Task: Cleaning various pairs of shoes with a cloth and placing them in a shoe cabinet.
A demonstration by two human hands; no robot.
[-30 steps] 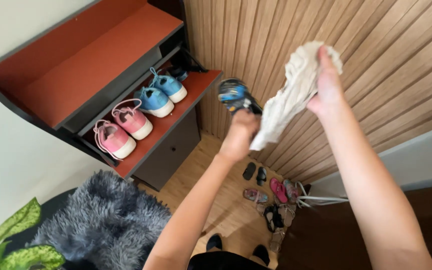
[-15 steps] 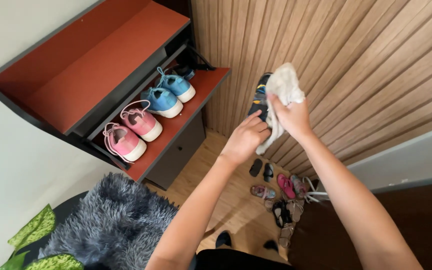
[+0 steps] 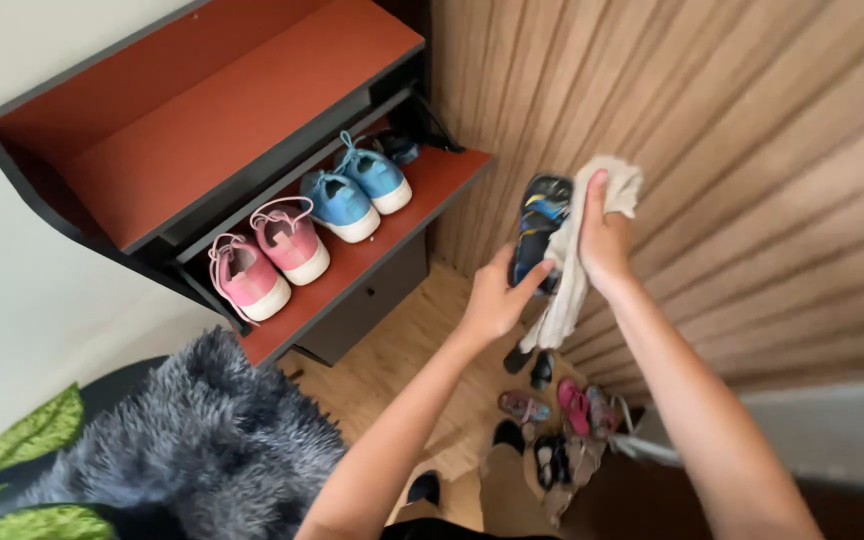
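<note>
The left hand [image 3: 495,300] grips a dark sandal [image 3: 540,225] mid-air while the right hand [image 3: 602,240] presses a cloth [image 3: 572,285] against it; hard rubbing could knock it loose.

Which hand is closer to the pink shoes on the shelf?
Left. The left hand holds a dark sandal just right of the shelf with the pink shoes. The right hand, pressing a white cloth to it, is farther right.

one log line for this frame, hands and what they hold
left hand: grips dark blue sandal | right hand: presses off-white cloth on sandal | nearby: pink sneakers, blue sneakers on red-brown shelf
</note>
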